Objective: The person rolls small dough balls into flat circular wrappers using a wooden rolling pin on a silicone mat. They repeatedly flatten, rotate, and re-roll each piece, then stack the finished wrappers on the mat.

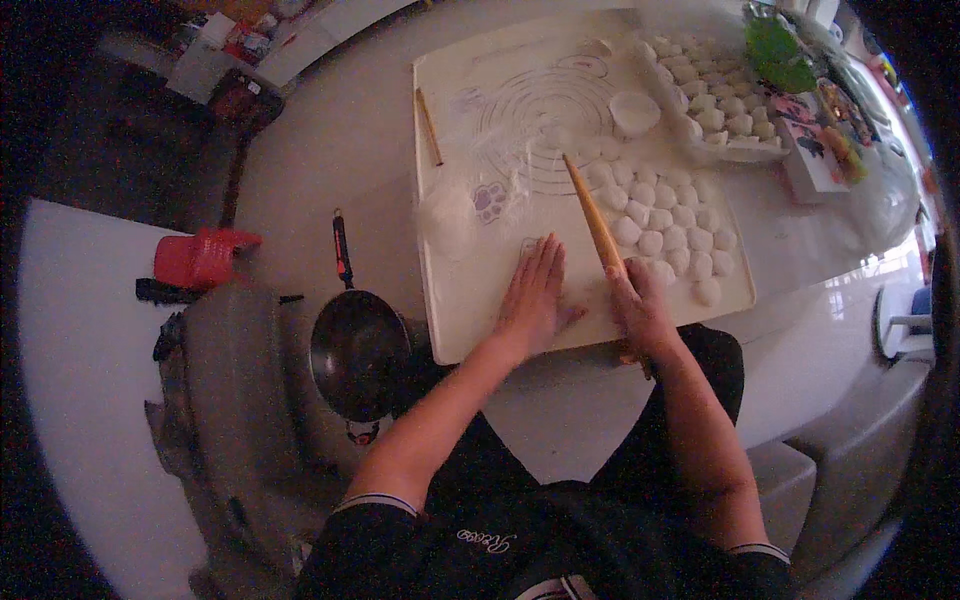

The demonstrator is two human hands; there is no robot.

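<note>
My right hand (641, 304) grips the near end of a tapered wooden rolling pin (592, 217), whose thin tip points away over a floured board (450, 315) printed with rings. Flat on the board's near part lies my left hand (534, 292), fingers pointing away; whether anything is under it I cannot tell. Several small rounds of dough (676, 238) are grouped right of the pin. A large pale lump of dough (448, 217) sits at the board's left side. Farther off are a small white bowl (634, 113) and a thin stick (430, 127).
A tray (750, 150) of shaped dumplings stands at the far right, beside packages and a green item (778, 56) in plastic. Left of the board is a black frying pan (360, 356). A red object (196, 259) lies farther left, and a grey seat (862, 420) is at right.
</note>
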